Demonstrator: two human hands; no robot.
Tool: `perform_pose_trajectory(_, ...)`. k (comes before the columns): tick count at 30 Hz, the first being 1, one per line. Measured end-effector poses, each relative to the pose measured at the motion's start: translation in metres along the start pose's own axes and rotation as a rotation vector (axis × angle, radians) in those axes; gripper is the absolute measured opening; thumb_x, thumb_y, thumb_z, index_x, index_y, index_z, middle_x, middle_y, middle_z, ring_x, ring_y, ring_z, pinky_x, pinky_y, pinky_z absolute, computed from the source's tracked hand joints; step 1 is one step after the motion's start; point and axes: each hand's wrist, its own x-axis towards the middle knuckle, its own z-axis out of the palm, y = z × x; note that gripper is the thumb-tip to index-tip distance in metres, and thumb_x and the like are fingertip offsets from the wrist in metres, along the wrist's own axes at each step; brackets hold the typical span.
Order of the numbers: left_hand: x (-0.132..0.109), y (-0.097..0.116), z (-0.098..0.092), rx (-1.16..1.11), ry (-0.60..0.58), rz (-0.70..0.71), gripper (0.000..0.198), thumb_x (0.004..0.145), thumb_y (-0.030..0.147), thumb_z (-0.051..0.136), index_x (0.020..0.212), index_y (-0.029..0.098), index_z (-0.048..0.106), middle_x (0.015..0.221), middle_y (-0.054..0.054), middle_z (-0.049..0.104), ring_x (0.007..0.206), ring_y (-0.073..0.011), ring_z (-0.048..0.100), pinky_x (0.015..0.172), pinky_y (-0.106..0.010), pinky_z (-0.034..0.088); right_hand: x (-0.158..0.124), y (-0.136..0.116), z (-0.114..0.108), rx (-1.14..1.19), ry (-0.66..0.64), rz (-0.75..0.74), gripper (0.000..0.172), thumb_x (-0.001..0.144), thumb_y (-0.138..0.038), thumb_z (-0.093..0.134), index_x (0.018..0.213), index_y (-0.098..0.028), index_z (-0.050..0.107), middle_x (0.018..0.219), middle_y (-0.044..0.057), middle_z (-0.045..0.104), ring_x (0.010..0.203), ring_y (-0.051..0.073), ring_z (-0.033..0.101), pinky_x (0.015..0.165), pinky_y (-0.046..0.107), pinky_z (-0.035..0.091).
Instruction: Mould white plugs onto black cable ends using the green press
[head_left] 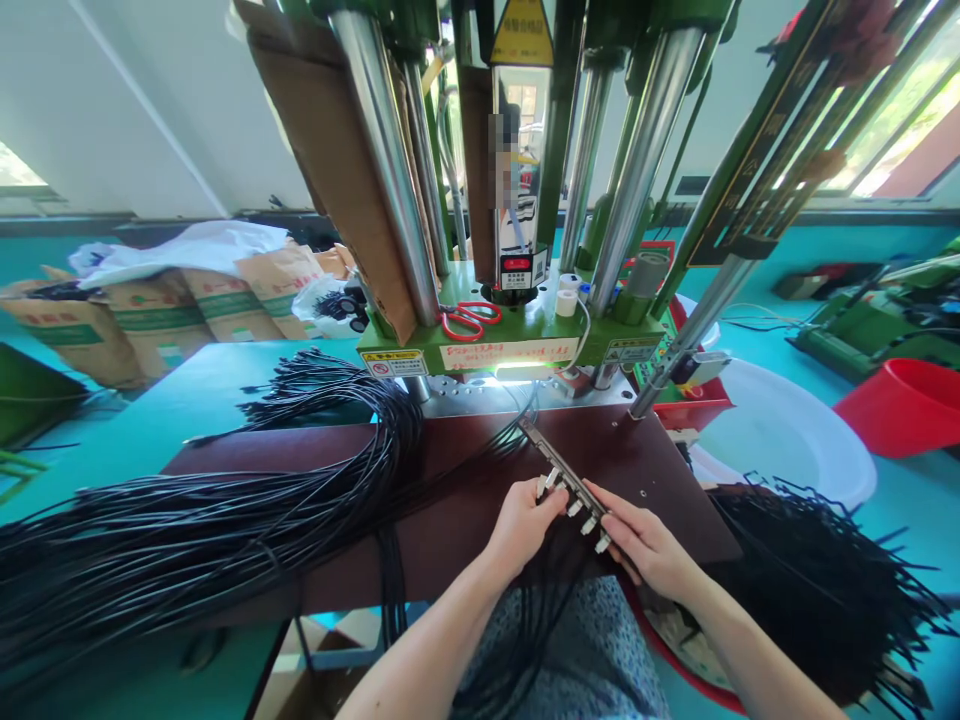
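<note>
A narrow metal bar [562,458] lies slantwise between my hands, over the dark brown work board [480,550]. Several small silver connectors [588,524] sit in a row along its near edge, with black cables hanging below toward my lap. My right hand [651,550] grips the bar's lower right end, thumb on top. Fingers closed, my left hand [525,520] pinches a cable connector [552,480] at the bar's left side; the fingertips are partly hidden. Beyond the bar's far end, thin black cables [514,432] run to the press.
Ahead stands a green press [540,340] with steel columns and red-handled scissors [469,320] on its ledge. A thick bundle of black cables [225,520] covers the board's left. More black pieces [817,590] are heaped at right, near a white basin [787,430] and a red bucket [904,405].
</note>
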Motion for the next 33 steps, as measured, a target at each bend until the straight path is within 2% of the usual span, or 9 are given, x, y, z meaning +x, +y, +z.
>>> perform_pose_trajectory(4, 0.000, -0.003, -0.001, -0.013, 0.014, 0.019, 0.035, 0.074, 0.047, 0.052, 0.060, 0.016, 0.049, 0.046, 0.007, 0.034, 0.040, -0.0047, 0.027, 0.040, -0.019, 0.019, -0.001, -0.001, 0.002, -0.007, 0.019, 0.007, 0.060, 0.086, -0.049, 0.040, 0.135, -0.013, 0.033, 0.050, -0.006, 0.041, 0.033, 0.006, 0.035, 0.031, 0.018, 0.029)
perform_pose_trajectory(8, -0.001, -0.003, -0.007, -0.146, 0.210, 0.055, 0.038, 0.077, 0.055, 0.043, 0.069, 0.018, 0.047, 0.047, 0.009, 0.030, 0.038, -0.0051, 0.026, 0.038, -0.019, 0.020, -0.002, 0.004, -0.001, 0.059, 0.044, 0.034, 0.059, 0.087, -0.048, 0.041, 0.135, -0.014, 0.033, 0.051, -0.006, 0.043, 0.036, 0.007, 0.036, 0.032, 0.018, 0.030)
perform_pose_trajectory(9, -0.001, -0.002, -0.008, -0.161, 0.229, 0.055, 0.038, 0.077, 0.055, 0.043, 0.069, 0.018, 0.046, 0.047, 0.009, 0.030, 0.038, -0.0050, 0.025, 0.037, -0.018, 0.019, -0.002, 0.004, -0.002, 0.073, 0.050, 0.040, 0.059, 0.087, -0.047, 0.042, 0.135, -0.015, 0.033, 0.051, -0.005, 0.043, 0.036, 0.007, 0.036, 0.032, 0.018, 0.030)
perform_pose_trajectory(13, -0.002, 0.002, -0.012, -0.101, 0.063, 0.007, 0.042, 0.074, 0.055, 0.048, 0.056, 0.018, 0.039, 0.046, 0.008, 0.028, 0.041, -0.0043, 0.022, 0.039, -0.019, 0.016, -0.002, 0.005, -0.005, 0.109, 0.008, 0.053, 0.057, 0.086, -0.047, 0.043, 0.134, -0.016, 0.035, 0.051, -0.005, 0.044, 0.035, 0.006, 0.035, 0.032, 0.018, 0.028)
perform_pose_trajectory(15, -0.002, 0.003, -0.011, -0.072, 0.018, -0.011, 0.044, 0.073, 0.055, 0.049, 0.054, 0.018, 0.037, 0.046, 0.008, 0.028, 0.041, -0.0043, 0.022, 0.040, -0.020, 0.016, -0.002, 0.004, -0.006, 0.117, -0.016, 0.049, 0.057, 0.086, -0.047, 0.043, 0.134, -0.015, 0.035, 0.052, -0.005, 0.045, 0.036, 0.007, 0.034, 0.032, 0.018, 0.028)
perform_pose_trajectory(22, -0.001, -0.002, -0.014, -0.055, 0.006, -0.026, 0.038, 0.077, 0.050, 0.045, 0.055, 0.019, 0.039, 0.044, 0.009, 0.026, 0.039, -0.0052, 0.022, 0.041, -0.021, 0.016, 0.000, 0.006, -0.010, 0.102, -0.063, 0.059, 0.055, 0.088, -0.044, 0.042, 0.134, -0.016, 0.034, 0.058, -0.003, 0.046, 0.040, 0.007, 0.036, 0.032, 0.017, 0.028)
perform_pose_trajectory(27, -0.001, -0.007, -0.017, -0.032, 0.004, -0.013, 0.036, 0.078, 0.048, 0.044, 0.056, 0.019, 0.039, 0.044, 0.009, 0.026, 0.039, -0.0053, 0.021, 0.042, -0.021, 0.018, 0.002, 0.006, -0.008, 0.002, -0.109, 0.037, 0.055, 0.089, -0.044, 0.039, 0.135, -0.016, 0.031, 0.053, -0.005, 0.042, 0.036, 0.006, 0.033, 0.032, 0.017, 0.027)
perform_pose_trajectory(30, 0.000, -0.006, -0.016, -0.037, 0.021, -0.019, 0.034, 0.078, 0.046, 0.044, 0.057, 0.019, 0.040, 0.044, 0.009, 0.026, 0.038, -0.0050, 0.020, 0.041, -0.021, 0.018, 0.002, 0.003, -0.005, -0.066, -0.118, 0.007, 0.052, 0.089, -0.042, 0.039, 0.134, -0.016, 0.033, 0.052, -0.005, 0.042, 0.037, 0.006, 0.034, 0.033, 0.016, 0.026)
perform_pose_trajectory(33, 0.000, 0.000, -0.018, -0.012, -0.007, -0.039, 0.034, 0.078, 0.047, 0.042, 0.059, 0.018, 0.043, 0.043, 0.009, 0.028, 0.038, -0.0052, 0.023, 0.039, -0.020, 0.019, 0.001, 0.004, -0.004, -0.028, -0.094, 0.030, 0.052, 0.089, -0.042, 0.040, 0.134, -0.017, 0.033, 0.053, -0.005, 0.042, 0.037, 0.005, 0.033, 0.032, 0.016, 0.025)
